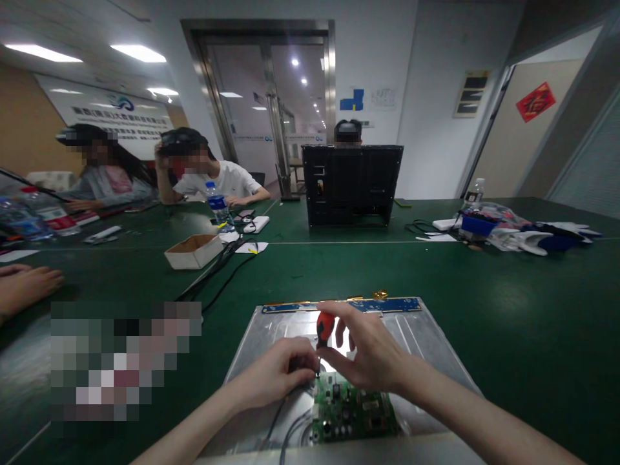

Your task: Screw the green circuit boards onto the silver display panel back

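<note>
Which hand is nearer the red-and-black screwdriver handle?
Right. The right hand holds the screwdriver handle; the left hand is close by, below and left of it in view.

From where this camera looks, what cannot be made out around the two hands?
All in the head view:
Screwdriver: tip too small to make out.
Left hand: contact with the shaft too small to tell.
Green circuit board: markings too small.
Dark cable: cut off by the bottom edge.

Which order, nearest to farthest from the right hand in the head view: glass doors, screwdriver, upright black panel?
1. Screwdriver: at the fingers of the right hand.
2. Upright black panel: ahead, across the table.
3. Glass doors: farthest, beyond the table, left of the panel.
</note>
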Available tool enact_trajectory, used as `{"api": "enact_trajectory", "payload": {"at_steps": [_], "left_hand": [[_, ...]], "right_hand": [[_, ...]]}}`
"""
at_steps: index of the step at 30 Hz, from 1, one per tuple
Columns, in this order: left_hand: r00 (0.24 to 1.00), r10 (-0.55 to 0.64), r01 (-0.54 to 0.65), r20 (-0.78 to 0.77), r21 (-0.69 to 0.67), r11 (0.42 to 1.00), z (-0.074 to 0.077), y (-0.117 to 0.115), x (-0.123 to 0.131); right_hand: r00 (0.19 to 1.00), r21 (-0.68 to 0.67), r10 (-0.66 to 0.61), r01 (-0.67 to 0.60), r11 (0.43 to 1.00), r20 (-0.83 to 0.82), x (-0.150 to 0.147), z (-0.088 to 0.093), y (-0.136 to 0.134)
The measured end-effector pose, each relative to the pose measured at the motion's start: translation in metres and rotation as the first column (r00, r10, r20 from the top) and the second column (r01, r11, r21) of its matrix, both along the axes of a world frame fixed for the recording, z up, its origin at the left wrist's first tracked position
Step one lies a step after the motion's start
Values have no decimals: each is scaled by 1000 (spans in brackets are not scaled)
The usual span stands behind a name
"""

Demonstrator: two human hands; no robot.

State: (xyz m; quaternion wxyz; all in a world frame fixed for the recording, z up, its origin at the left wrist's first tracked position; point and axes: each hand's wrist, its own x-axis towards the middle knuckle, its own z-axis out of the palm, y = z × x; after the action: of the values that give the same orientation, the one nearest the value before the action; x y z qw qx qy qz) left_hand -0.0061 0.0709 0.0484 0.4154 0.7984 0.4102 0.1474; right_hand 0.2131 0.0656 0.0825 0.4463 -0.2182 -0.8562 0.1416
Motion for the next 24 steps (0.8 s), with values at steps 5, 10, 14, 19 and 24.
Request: {"api": "enact_trajectory", "payload": {"at_steps": [5,10,14,19,24], "left_hand": [[1000,-16,16,-4,5,1000,2,0,1],[1000,3,-3,0,25,1000,3,-2,1],[1000,8,-9,13,46,999,0,-2,1],[999,8,-9,37,28,1000,0,-2,1],[1000,4,-5,29,12,1000,3,-3,3]], "right_hand": [[999,-58,34,-36,998,-19,0,5,-3],[997,-45,-57,55,998,-50,-2,-5,0],[997,16,-46,47,999,-56,-1,-3,1],[1000,-53,9,-10,999,-23,2,5,-1],[999,-60,-15,13,998,-33,1,2,2]]}}
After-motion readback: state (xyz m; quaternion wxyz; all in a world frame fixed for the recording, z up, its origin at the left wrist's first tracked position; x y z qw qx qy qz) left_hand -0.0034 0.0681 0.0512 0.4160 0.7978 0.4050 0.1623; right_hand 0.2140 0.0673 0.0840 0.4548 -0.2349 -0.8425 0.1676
